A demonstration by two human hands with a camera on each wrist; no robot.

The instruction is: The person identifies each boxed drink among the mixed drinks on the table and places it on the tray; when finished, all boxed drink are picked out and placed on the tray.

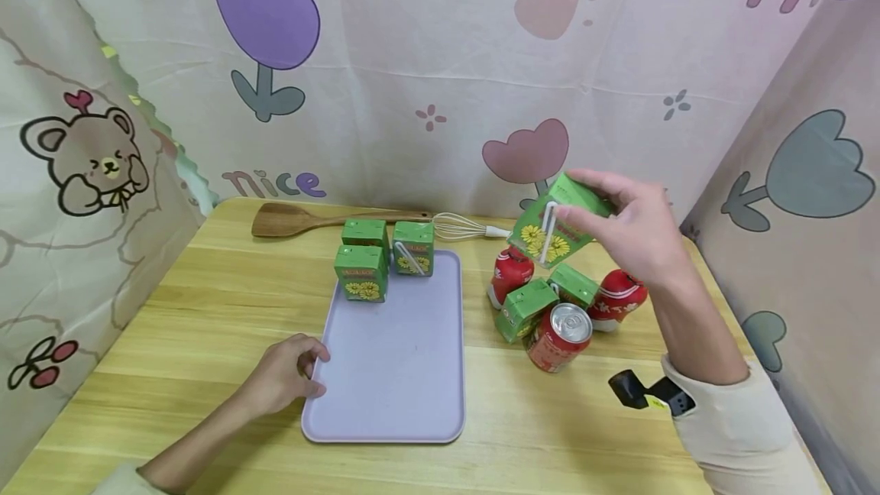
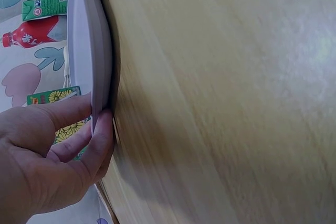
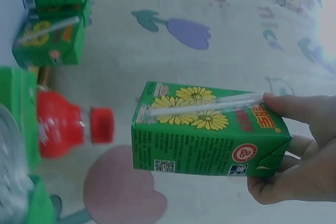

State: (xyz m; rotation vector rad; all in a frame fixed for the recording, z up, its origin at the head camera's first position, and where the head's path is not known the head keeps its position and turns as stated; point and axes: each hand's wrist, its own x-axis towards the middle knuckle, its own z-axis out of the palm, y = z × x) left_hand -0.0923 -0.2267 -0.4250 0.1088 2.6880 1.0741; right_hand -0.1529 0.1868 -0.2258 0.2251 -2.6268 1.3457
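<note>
A wooden spatula (image 1: 282,221) lay beyond the left hand (image 1: 282,375), which pinched the left rim of a lilac tray (image 1: 395,361). Ahead of that hand, three green drink cartons (image 1: 361,275) stood at the tray's far end. Beneath the right hand (image 1: 639,228) clustered two red bottles (image 1: 512,272), two more cartons (image 1: 525,308) and a red drink can (image 1: 558,342). Above them, the right hand gripped a tilted, flower-printed straw carton (image 3: 207,140) by one end.
</note>
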